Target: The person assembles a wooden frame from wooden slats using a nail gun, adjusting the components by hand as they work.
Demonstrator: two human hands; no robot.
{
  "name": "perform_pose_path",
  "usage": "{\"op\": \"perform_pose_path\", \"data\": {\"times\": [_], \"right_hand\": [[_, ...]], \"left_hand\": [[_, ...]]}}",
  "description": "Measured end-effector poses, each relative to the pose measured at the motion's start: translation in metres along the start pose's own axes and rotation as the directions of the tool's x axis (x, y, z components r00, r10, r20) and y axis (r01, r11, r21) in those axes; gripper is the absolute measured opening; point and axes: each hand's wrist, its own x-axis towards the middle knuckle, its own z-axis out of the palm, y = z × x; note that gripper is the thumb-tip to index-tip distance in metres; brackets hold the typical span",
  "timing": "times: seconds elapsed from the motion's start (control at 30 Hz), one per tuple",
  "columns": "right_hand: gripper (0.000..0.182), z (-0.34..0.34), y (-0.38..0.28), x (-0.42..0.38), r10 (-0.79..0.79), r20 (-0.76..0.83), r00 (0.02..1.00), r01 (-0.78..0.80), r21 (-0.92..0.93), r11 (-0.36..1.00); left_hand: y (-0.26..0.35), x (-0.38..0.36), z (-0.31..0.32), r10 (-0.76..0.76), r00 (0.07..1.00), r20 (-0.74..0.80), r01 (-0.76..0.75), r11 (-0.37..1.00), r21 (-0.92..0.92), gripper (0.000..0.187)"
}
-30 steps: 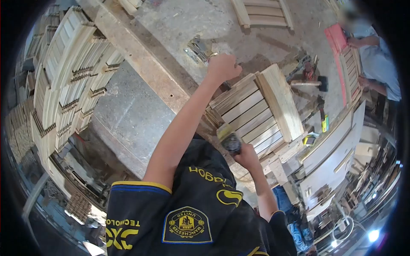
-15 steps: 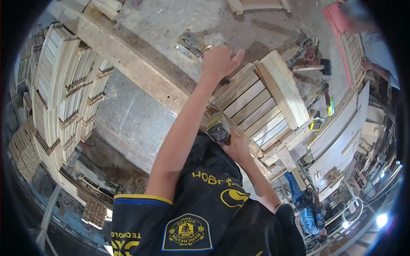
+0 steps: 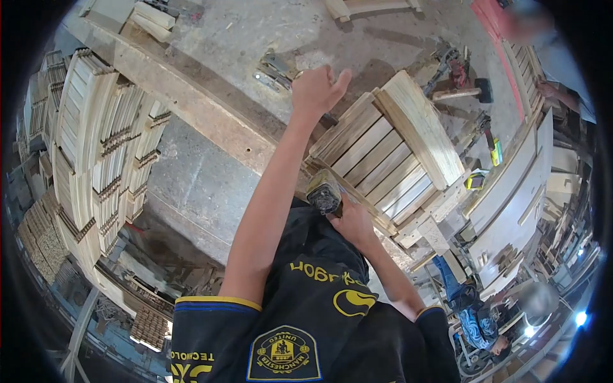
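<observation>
My left hand (image 3: 317,90) is closed with its thumb out, over the concrete floor beside a metal fixture (image 3: 274,69) that looks like part of a clamp. What its curled fingers hold is hidden. A dark bar end (image 3: 329,120) shows just below that wrist. My right hand (image 3: 351,223) lies close to my body, its thumb along a block-shaped tool (image 3: 324,193) with a yellowish side and a dark, worn end. Its other fingers are mostly hidden. Between and beyond my hands sits a slatted wooden panel (image 3: 377,156), with a thick board (image 3: 421,127) lying along its far side.
A long wooden beam (image 3: 185,105) runs diagonally at left, near tall stacks of slatted panels (image 3: 89,134). At right are a hammer (image 3: 469,94), another clamp (image 3: 479,131) and a yellow tape measure (image 3: 476,180). Other people (image 3: 565,70) are at the right edge and lower right.
The view has shifted slightly, so most things sit a little differently in frame. Both hands keep nearly the same pose. The person at lower right has moved a little.
</observation>
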Motion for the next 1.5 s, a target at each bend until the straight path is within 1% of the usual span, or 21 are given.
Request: {"op": "perform_pose_path", "data": {"times": [0.07,0.2,0.27,0.3,0.37,0.4,0.47,0.5,0.53,0.6,0.63,0.7,0.83,0.9,1.0,1.1,1.23,1.3,1.4,1.43,1.5], "right_hand": [[0.065,0.009,0.005,0.0,-0.101,-0.142,0.985,0.103,0.003,0.995],[0.067,0.01,0.011,-0.01,-0.021,-0.056,0.998,0.022,0.027,0.999],[0.069,0.022,0.033,-0.018,-0.118,-0.207,0.971,0.122,0.006,0.993],[0.069,0.023,0.041,-0.022,-0.116,-0.213,0.97,0.121,0.007,0.993],[0.072,0.023,0.055,-0.034,-0.087,-0.207,0.974,0.085,-0.019,0.996],[0.072,0.025,0.062,-0.039,-0.064,-0.218,0.974,0.065,-0.002,0.998],[0.071,0.031,0.079,-0.046,-0.064,-0.196,0.979,0.072,0.03,0.997],[0.071,0.038,0.088,-0.047,-0.142,-0.288,0.947,0.147,-0.004,0.989],[0.071,0.037,0.089,-0.049,-0.124,-0.3,0.946,0.131,0.005,0.991],[0.07,0.033,0.086,-0.05,-0.045,-0.201,0.979,0.047,0.009,0.999],[0.07,0.035,0.087,-0.05,-0.037,-0.211,0.977,0.041,0.017,0.999],[0.07,0.039,0.088,-0.049,-0.003,-0.181,0.984,0.001,-0.013,1.0],[0.07,0.041,0.086,-0.045,-0.062,-0.254,0.965,0.051,-0.047,0.998],[0.07,0.032,0.079,-0.046,0.042,-0.162,0.986,-0.041,0.014,0.999],[0.069,0.027,0.075,-0.058,0.081,-0.204,0.976,-0.079,0.015,0.997],[0.068,0.031,0.092,-0.074,0.144,-0.198,0.969,-0.134,0.064,0.989],[0.069,0.051,0.141,-0.099,0.232,-0.172,0.957,-0.229,0.04,0.973],[0.066,0.064,0.168,-0.111,0.136,-0.271,0.953,-0.109,0.111,0.988],[0.061,0.059,0.172,-0.119,0.209,-0.278,0.938,-0.176,0.139,0.974],[0.057,0.062,0.175,-0.118,0.157,-0.376,0.913,-0.109,0.144,0.983],[0.056,0.065,0.179,-0.118,0.162,-0.374,0.913,-0.116,0.142,0.983]], "left_hand": [[0.0,-0.002,0.001,0.042,0.998,-0.055,-0.043,0.999,-0.006,0.054],[0.001,-0.002,0.0,0.04,0.998,-0.045,-0.039,0.999,0.01,0.052],[0.002,-0.001,-0.002,0.007,1.0,-0.001,-0.007,0.999,-0.036,0.049],[0.002,0.0,-0.003,0.014,1.0,-0.001,-0.014,0.999,-0.036,0.049],[-0.001,-0.001,0.003,0.055,0.993,-0.107,-0.058,0.998,-0.028,0.042],[-0.003,-0.001,0.005,0.072,0.994,-0.084,-0.075,0.997,-0.029,0.042],[-0.007,0.0,0.01,0.131,0.963,-0.236,-0.147,0.988,-0.051,0.035],[-0.006,0.0,0.008,0.14,0.963,-0.228,-0.168,0.98,-0.109,0.029],[-0.007,-0.001,0.009,0.155,0.964,-0.215,-0.182,0.976,-0.115,0.029],[-0.008,0.0,0.009,0.139,0.957,-0.253,-0.183,0.97,-0.163,0.025],[-0.007,0.0,0.008,0.099,0.972,-0.213,-0.136,0.976,-0.168,0.024],[-0.006,0.0,0.006,0.113,0.97,-0.214,-0.148,0.977,-0.157,0.024],[-0.006,0.0,0.007,0.095,0.972,-0.214,-0.13,0.979,-0.158,0.024],[-0.008,0.003,0.008,0.091,0.973,-0.214,-0.124,0.981,-0.146,0.023],[-0.01,0.002,0.009,0.074,0.978,-0.196,-0.105,0.983,-0.153,0.025],[-0.011,0.004,0.008,0.075,0.979,-0.191,-0.109,0.979,-0.174,0.025],[-0.008,0.001,0.008,0.093,0.974,-0.205,-0.135,0.97,-0.203,0.022],[-0.015,0.005,0.01,0.085,0.974,-0.208,-0.132,0.967,-0.218,0.021],[-0.02,0.008,0.014,0.126,0.969,-0.214,-0.168,0.968,-0.189,0.021],[-0.018,0.006,0.011,0.14,0.971,-0.196,-0.173,0.972,-0.162,0.021],[-0.016,0.007,0.009,0.149,0.973,-0.179,-0.175,0.975,-0.139,0.021]]}}
